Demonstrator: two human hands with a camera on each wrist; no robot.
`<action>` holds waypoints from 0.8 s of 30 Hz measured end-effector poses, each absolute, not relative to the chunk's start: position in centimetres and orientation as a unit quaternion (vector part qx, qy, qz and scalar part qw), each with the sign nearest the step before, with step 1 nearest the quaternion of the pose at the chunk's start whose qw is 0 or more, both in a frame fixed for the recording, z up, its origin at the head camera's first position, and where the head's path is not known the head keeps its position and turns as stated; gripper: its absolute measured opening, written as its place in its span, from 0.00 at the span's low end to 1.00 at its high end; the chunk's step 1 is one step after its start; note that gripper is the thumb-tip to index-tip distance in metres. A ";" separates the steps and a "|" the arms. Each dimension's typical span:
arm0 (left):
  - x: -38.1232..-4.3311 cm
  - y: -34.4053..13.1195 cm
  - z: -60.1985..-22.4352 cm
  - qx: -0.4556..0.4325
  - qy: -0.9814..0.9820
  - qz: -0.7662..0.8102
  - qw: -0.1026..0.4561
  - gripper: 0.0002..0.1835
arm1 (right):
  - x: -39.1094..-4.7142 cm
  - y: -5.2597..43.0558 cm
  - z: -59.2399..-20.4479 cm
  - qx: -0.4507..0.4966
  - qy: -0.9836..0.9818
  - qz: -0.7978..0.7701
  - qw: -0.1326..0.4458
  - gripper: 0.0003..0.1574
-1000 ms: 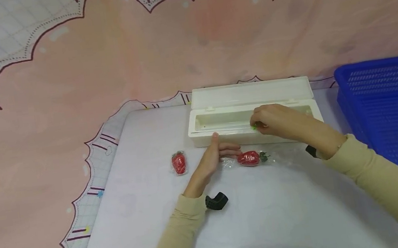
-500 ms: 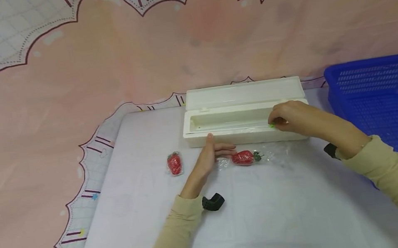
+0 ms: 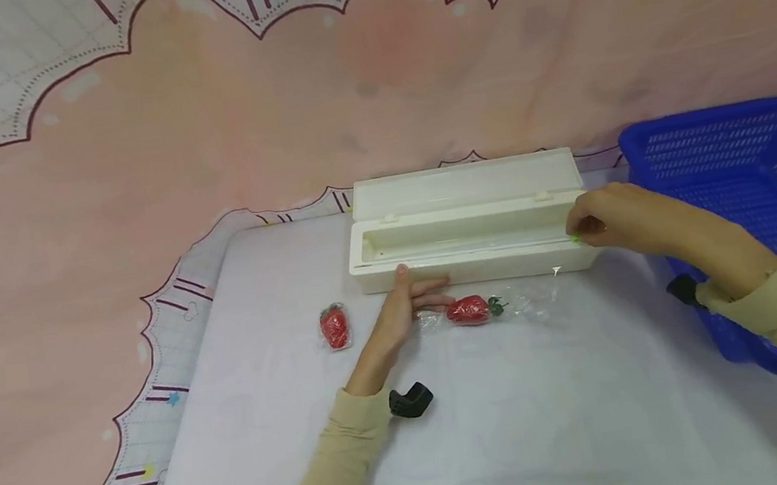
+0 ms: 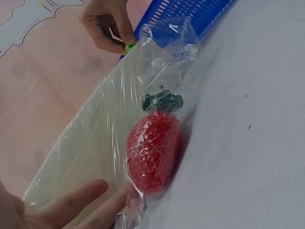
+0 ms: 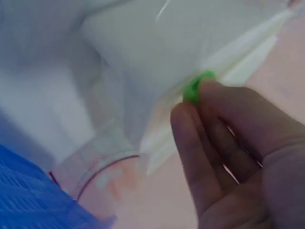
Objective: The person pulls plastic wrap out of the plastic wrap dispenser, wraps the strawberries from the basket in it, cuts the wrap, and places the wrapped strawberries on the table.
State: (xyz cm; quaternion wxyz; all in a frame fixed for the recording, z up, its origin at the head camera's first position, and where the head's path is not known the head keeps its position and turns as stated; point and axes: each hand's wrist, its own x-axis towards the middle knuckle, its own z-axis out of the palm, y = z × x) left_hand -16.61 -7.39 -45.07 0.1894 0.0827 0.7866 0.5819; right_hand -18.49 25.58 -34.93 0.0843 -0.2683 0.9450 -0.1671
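Observation:
A long white cling film dispenser [image 3: 473,271] stands on the table with its lid raised. At its right end my right hand [image 3: 625,221] pinches a small green slide cutter [image 5: 199,87] between thumb and fingers. My left hand [image 3: 397,311] lies at the dispenser's front, fingers straight, thumb up at its edge. Those fingertips touch the clear film [image 4: 114,114] beside a red strawberry [image 3: 468,311] with green leaves. Film covers this strawberry and runs up toward the dispenser in the left wrist view. A second, wrapped strawberry [image 3: 335,327] lies left of the left hand.
A blue plastic basket [image 3: 726,118] stands on the right, partly behind the right forearm. White cloth [image 3: 530,420] covers the table. A patterned pink backdrop [image 3: 311,105] rises behind the table.
My right hand has slid rightward along the dispenser's front edge with the green slide cutter, from near the middle to the right end. The left hand has stayed beside the strawberry.

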 end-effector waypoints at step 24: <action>-16.1 -7.0 -45.5 0.071 0.786 0.590 0.169 0.44 | -17.9 26.7 -34.3 -0.227 0.958 -0.145 0.095 0.08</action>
